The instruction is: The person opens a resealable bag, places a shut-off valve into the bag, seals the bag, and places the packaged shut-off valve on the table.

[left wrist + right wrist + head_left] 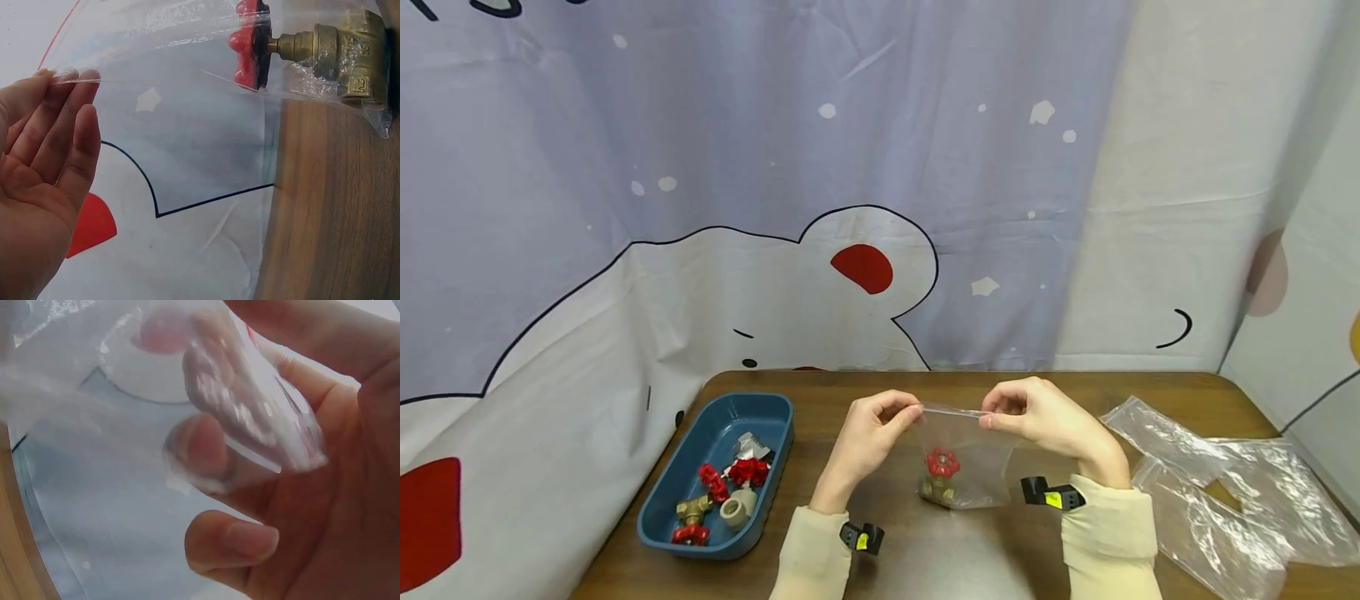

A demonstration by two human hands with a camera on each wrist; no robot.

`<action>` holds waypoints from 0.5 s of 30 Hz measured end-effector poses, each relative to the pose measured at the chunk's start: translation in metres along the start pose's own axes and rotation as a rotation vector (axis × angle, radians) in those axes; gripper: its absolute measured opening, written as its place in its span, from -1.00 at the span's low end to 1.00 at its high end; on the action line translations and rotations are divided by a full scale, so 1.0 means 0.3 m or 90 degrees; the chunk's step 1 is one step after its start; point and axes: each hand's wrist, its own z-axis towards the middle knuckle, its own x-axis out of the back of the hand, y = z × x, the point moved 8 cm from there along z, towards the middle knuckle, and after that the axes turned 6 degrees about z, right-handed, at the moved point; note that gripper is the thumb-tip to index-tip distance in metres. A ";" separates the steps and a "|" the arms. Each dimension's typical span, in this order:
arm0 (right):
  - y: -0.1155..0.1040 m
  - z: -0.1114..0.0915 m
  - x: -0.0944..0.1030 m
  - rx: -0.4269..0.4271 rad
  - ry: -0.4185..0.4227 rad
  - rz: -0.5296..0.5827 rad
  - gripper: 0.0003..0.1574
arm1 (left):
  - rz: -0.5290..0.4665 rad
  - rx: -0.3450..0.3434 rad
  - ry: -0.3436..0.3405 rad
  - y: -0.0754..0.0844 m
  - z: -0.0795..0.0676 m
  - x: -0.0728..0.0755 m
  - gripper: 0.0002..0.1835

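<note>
A clear zip bag (981,471) hangs upright between both hands, its bottom close over the table. Inside it is a brass gate valve (362,59) with a red handwheel (942,463), at the bag's lower left in the head view. My left hand (872,437) pinches the left end of the bag's top edge between thumb and fingertips. At the opposite end of that edge, the thumb and fingers of my right hand (1048,421) pinch the plastic. In the right wrist view, folds of the bag blur across the right fingers (231,540).
On the left stands a blue tray (658,492) holding a brass valve (692,521) with a red wheel, other red-handled parts, beige fittings (737,508) and a silvery packet (750,446). Several flat clear bags (1195,483) overlap on the table's right side. A printed curtain (865,125) hangs behind the table.
</note>
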 end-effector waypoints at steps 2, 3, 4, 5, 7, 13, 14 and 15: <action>0.007 -0.009 0.006 0.001 -0.005 0.004 -0.90 | -0.001 0.000 -0.001 -0.001 0.000 -0.002 -0.90; 0.010 -0.012 0.009 0.001 -0.004 0.004 -0.90 | -0.002 0.000 -0.001 -0.002 0.000 -0.003 -0.90; 0.011 -0.014 0.010 0.006 -0.003 0.005 -0.89 | -0.002 0.000 -0.002 -0.002 0.000 -0.004 -0.89; 0.012 -0.015 0.012 0.011 -0.001 0.006 -0.89 | -0.002 -0.001 -0.002 -0.002 0.000 -0.004 -0.89; 0.009 -0.015 0.011 0.025 -0.001 0.007 -0.89 | -0.003 -0.001 -0.003 -0.001 0.000 -0.003 -0.88; -0.004 -0.012 0.005 0.060 0.003 -0.010 -0.89 | -0.004 0.002 -0.005 0.001 -0.003 0.002 -0.87; -0.007 -0.011 0.005 0.064 0.005 -0.014 -0.89 | -0.004 0.002 -0.005 0.001 -0.003 0.002 -0.87; -0.009 -0.010 0.004 0.066 0.008 -0.019 -0.88 | -0.005 0.002 -0.004 0.001 -0.003 0.002 -0.88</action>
